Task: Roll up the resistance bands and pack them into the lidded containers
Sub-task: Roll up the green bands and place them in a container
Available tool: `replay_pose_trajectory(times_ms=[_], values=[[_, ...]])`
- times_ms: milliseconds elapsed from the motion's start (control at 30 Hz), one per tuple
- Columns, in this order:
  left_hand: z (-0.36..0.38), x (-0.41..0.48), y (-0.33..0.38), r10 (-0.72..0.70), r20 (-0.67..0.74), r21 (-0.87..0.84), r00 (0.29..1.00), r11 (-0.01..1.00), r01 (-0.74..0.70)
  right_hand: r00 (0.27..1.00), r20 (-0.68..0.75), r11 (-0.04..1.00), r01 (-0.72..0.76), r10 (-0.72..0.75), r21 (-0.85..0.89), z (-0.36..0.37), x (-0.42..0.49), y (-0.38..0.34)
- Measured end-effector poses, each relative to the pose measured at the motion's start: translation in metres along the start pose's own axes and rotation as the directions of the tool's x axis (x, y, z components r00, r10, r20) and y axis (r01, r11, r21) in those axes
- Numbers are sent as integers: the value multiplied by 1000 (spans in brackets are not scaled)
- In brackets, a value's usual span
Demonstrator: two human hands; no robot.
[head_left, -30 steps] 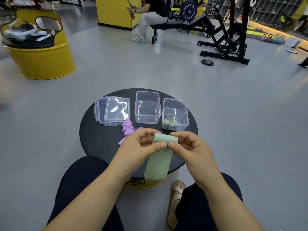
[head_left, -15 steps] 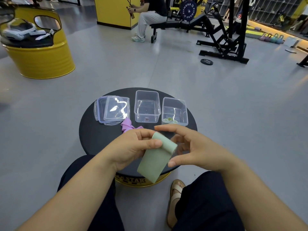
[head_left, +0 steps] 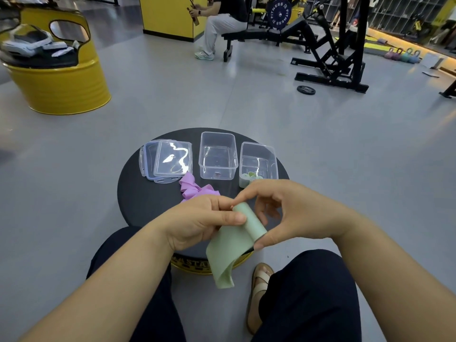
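Note:
A pale green resistance band (head_left: 232,245) is partly rolled in front of me, its loose tail hanging toward my knees. My left hand (head_left: 199,220) pinches the roll's left end with thumb and fingers. My right hand (head_left: 288,211) pinches the roll between forefinger at the top and thumb at the lower end. A purple band (head_left: 195,188) lies crumpled on the round black table (head_left: 138,201). Two clear containers stand open: the middle one (head_left: 218,156) looks empty, the right one (head_left: 259,161) holds a rolled green band. Two clear lids (head_left: 167,160) lie stacked at the left.
A yellow barrel seat (head_left: 56,77) with white items stands far left. A person sits on a black weight bench (head_left: 259,35) behind, beside a black rack (head_left: 340,60) and a weight plate (head_left: 306,90) on the grey floor. My sandalled foot (head_left: 259,292) is below the table.
The roll has tilted from level to slanting down to the right. My right hand shifted from the roll's right end to pinching it between forefinger and thumb; the hanging tail got shorter.

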State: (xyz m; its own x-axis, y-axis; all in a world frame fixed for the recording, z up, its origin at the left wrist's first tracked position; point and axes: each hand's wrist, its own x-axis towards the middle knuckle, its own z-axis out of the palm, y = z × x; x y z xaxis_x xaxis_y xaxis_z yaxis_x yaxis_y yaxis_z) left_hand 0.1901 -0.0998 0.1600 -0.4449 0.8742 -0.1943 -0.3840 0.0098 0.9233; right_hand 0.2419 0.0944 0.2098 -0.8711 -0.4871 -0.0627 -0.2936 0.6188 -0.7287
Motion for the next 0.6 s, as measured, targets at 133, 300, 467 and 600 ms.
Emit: replay_pose_trajectory(times_ms=[133, 300, 467, 600], values=[[5, 3, -6, -24, -186, 61, 982, 998, 36, 998, -10, 983, 59, -61, -173, 0, 1, -2], [9, 4, -10, -7, -274, 65, 962, 998, 26, 998, -3, 974, 54, -56, -222, -1, 1, -1], [8, 3, -10, 46, -353, 93, 934, 996, -14, 999, -47, 992, -16, 11, -125, 4, -1, 3], [6, 2, -13, 113, -391, 89, 913, 992, -85, 979, -155, 974, -100, 133, 204, 15, -7, 11]])
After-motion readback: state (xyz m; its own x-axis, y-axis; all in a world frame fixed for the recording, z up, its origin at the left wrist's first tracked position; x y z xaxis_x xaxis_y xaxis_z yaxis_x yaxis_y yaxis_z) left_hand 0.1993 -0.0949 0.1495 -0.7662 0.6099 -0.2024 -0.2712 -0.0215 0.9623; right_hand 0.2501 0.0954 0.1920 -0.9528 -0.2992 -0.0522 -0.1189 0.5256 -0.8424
